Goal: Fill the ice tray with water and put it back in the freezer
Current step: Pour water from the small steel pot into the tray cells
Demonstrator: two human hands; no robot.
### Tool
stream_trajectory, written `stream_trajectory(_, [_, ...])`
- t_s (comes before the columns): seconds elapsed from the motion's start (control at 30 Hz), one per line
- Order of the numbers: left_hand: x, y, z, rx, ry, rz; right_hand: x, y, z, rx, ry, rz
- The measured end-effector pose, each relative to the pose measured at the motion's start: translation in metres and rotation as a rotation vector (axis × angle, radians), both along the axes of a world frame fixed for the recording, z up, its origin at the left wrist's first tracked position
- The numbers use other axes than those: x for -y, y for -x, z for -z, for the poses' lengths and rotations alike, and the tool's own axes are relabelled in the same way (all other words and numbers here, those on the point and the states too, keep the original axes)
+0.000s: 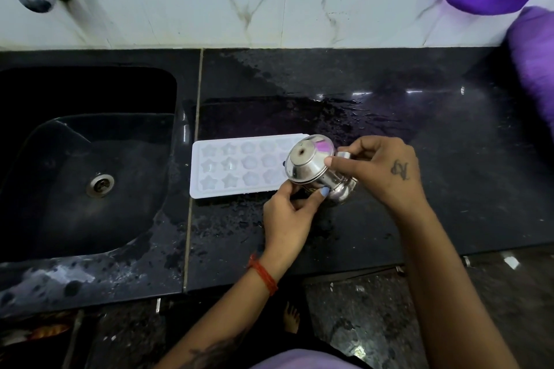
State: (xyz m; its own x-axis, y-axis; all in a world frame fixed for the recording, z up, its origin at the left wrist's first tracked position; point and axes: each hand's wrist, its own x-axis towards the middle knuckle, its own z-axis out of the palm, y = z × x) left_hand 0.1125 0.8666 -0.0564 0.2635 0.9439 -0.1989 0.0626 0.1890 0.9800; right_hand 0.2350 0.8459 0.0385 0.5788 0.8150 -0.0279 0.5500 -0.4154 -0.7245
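Head view shows the ice tray [239, 166] lying flat on the wet black counter [389, 129], just right of the sink [90, 159]. Both hands grasp a small steel pot [317, 171] tipped on its side above the tray's right end: the left hand [287, 219] pinches it from below, the right hand [380, 168] grips it by the rim. Judging by the tilt, pouring is under way. A slow, shallow tilt, moved cell by cell, would fill the shaped moulds evenly without flooding onto the counter.
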Motion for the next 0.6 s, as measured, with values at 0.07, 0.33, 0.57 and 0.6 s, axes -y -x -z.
stream_trajectory(0.07, [0.000, -0.002, 0.000, -0.005, 0.004, 0.008, 0.002, -0.002, 0.002, -0.053, -0.015, 0.023])
stream_trajectory(0.33, [0.002, -0.013, 0.000, 0.118, 0.143, 0.063, 0.007, -0.005, -0.008, 0.116, 0.013, 0.000])
stream_trajectory(0.57, [0.006, -0.019, 0.001, 0.253, 0.256, 0.090, 0.005, -0.004, -0.012, 0.291, 0.107, -0.037])
stream_trajectory(0.6, [0.006, -0.020, 0.000, 0.271, 0.266, 0.093, 0.005, -0.004, -0.013, 0.313, 0.116, -0.048])
